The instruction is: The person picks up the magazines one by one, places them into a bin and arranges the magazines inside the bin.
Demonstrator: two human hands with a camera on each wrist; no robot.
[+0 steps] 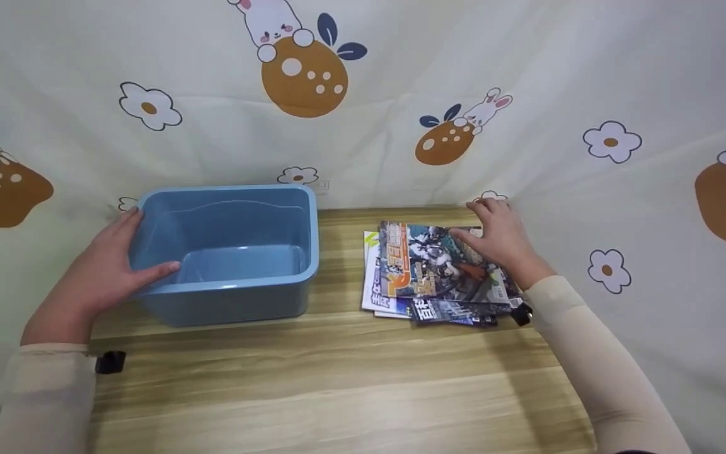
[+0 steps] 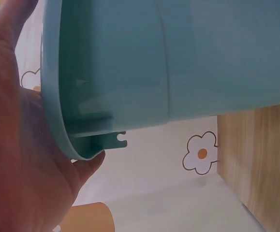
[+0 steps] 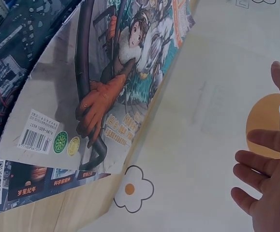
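Note:
A blue plastic bin (image 1: pixel 237 306) stands on the left of the wooden table, with nothing inside. My left hand (image 1: pixel 98 271) grips its left end, the thumb over the near left corner of the rim and the fingers along the left side. In the left wrist view that hand lies around the bin's rim (image 2: pixel 50 87). My right hand (image 1: pixel 503 238) hovers over the far right part of a stack of magazines (image 1: pixel 429 261), its fingers spread and holding nothing. Uppermost in the right wrist view lies a magazine (image 3: pixel 62 116) with an illustrated cover, a barcode at one corner.
Several magazines overlap unevenly, a dark one (image 1: pixel 457 311) jutting out at the near side. The wooden tabletop (image 1: pixel 338 384) stretches toward me. Pale cloth (image 1: pixel 363 145) printed with rabbits and flowers hangs behind the table and on both sides.

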